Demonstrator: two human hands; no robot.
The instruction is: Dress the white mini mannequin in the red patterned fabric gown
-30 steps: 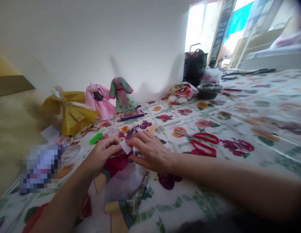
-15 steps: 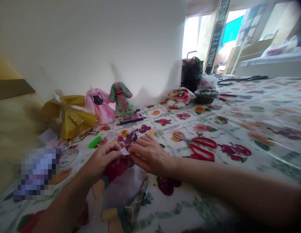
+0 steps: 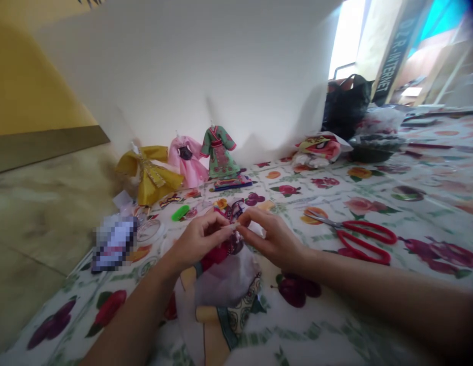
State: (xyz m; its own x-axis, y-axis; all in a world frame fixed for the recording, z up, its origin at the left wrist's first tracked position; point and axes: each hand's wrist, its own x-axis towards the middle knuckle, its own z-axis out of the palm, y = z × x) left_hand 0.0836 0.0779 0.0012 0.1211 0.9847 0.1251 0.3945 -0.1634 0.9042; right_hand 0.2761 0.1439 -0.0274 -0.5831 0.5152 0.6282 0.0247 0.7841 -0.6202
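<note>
My left hand point(image 3: 201, 238) and my right hand point(image 3: 273, 239) meet fingertip to fingertip above the fabric pieces. Both pinch a small white piece point(image 3: 235, 225), paper or cloth, which is mostly hidden by the fingers. Under them lie a dark red cloth point(image 3: 214, 258), sheer white fabric point(image 3: 226, 282) and a patterned trim strip point(image 3: 246, 305) with a teal edge. Patterned purple-red fabric point(image 3: 236, 208) shows just behind the fingertips. Right of my right hand, red-handled scissors point(image 3: 368, 241) rest on the table with their blades slightly apart.
Small doll-size robes in yellow point(image 3: 154, 178), pink point(image 3: 190, 165) and green point(image 3: 221, 155) stand along the white wall. A green oval object point(image 3: 180, 212) and a tape roll point(image 3: 150, 231) lie at left. A dark bowl point(image 3: 377, 150) and black bag point(image 3: 345, 109) sit at the back right.
The view has swung left, so everything appears farther right. The white piece, which showed flat between my hands, is now mostly covered, and my fingertips are closer together.
</note>
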